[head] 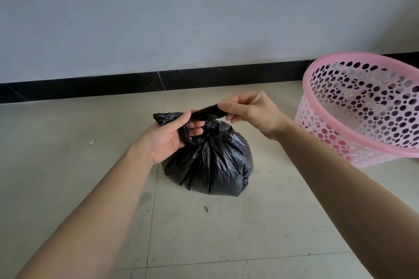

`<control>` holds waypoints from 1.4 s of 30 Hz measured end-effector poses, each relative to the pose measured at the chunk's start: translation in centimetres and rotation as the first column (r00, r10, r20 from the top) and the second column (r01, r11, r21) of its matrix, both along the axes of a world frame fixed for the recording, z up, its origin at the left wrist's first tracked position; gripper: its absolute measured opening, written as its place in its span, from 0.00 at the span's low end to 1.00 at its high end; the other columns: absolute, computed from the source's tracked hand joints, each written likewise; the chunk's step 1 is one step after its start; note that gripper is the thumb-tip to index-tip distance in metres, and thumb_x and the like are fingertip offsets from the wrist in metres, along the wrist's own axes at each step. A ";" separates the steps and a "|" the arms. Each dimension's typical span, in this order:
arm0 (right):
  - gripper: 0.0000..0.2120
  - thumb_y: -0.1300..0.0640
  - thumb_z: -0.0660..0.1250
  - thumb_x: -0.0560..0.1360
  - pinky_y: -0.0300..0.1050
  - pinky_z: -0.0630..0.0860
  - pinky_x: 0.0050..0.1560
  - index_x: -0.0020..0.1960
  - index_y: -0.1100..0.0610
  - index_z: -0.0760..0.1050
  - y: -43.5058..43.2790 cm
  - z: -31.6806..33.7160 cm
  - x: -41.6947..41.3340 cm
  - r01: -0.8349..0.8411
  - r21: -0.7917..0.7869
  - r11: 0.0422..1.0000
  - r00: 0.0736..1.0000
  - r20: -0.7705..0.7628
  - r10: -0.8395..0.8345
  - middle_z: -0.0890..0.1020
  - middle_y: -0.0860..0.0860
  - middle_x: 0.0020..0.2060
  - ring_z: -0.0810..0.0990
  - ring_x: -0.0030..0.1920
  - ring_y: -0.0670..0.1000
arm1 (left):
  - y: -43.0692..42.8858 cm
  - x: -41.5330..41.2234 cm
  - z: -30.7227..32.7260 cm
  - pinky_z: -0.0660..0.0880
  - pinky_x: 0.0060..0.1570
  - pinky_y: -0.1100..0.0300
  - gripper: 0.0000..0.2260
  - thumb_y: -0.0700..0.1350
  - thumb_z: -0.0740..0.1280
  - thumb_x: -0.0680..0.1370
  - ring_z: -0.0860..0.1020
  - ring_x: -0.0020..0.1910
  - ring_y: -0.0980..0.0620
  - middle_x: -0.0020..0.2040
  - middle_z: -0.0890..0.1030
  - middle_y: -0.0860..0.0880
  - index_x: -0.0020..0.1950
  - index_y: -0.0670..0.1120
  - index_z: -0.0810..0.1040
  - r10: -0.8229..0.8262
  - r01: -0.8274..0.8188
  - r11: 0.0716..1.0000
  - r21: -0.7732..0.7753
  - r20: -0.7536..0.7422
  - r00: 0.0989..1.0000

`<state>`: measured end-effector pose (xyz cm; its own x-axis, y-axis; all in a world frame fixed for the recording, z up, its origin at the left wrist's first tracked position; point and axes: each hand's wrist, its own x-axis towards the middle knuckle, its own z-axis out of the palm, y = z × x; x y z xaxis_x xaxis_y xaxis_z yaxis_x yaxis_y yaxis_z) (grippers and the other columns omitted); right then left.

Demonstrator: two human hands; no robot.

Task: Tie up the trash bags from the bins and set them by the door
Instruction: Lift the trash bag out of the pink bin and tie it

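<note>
Head view: we look down at a black trash bag [213, 161] sitting on the pale tiled floor [226, 233], directly beneath our fingers. Its gathered neck points up toward them.

A twisted strand of the bag's top [207, 114] stretches between both hands. Its long axis runs left to right and rises slightly toward the right.

Our left hand [172, 136] is palm up, its thumb and fingers curled around the strand. The crumpled loose end [165, 116] juts out to the left, past the thumb.

Our right hand [251, 112] pinches the strand's other end between thumb and forefinger.

A pink perforated bin [374, 102] tilts on the floor, to the right of our right fingers. A black baseboard [113, 85] runs beyond the fingertips.
</note>
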<state>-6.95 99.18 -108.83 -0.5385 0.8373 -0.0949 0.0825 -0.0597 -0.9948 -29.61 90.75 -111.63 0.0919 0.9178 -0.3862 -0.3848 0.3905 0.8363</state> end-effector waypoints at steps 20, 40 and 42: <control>0.01 0.58 0.74 0.73 0.36 0.78 0.42 0.43 0.54 0.84 -0.7 -2.2 2.5 -0.351 -0.193 0.916 0.800 0.446 0.401 0.83 0.49 0.34 0.81 0.37 0.45 | 0.1 -0.4 0.7 0.81 0.49 0.57 0.09 0.32 0.73 0.68 0.83 0.56 0.46 0.48 0.82 0.40 0.37 0.44 0.76 0.005 0.020 0.992 0.127 -0.196 0.981; 0.08 0.58 0.57 0.76 0.39 0.72 0.37 0.41 0.59 0.71 0.3 0.2 0.7 0.000 -0.529 0.849 0.802 -0.507 -0.316 0.74 0.53 0.35 0.71 0.33 0.48 | -0.3 1.4 0.7 0.76 0.54 0.58 0.22 0.58 0.49 0.84 0.82 0.46 0.49 0.50 0.85 0.41 0.53 0.46 0.78 0.045 -0.059 0.984 0.169 0.086 0.995; 0.08 0.59 0.57 0.77 0.39 0.73 0.35 0.41 0.60 0.71 0.5 -0.1 0.4 0.096 -0.573 0.814 0.784 -0.460 -0.417 0.74 0.54 0.34 0.72 0.33 0.49 | -0.4 1.4 0.7 0.74 0.57 0.55 0.22 0.59 0.47 0.84 0.82 0.48 0.48 0.53 0.84 0.39 0.44 0.48 0.72 -0.016 0.002 0.987 0.159 0.083 0.996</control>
<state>-6.58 99.72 -108.91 -0.3996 0.8675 -0.2963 -0.5517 -0.4858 -0.6780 -28.22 90.39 -110.97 0.1264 0.9659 -0.2261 -0.4533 0.2590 0.8529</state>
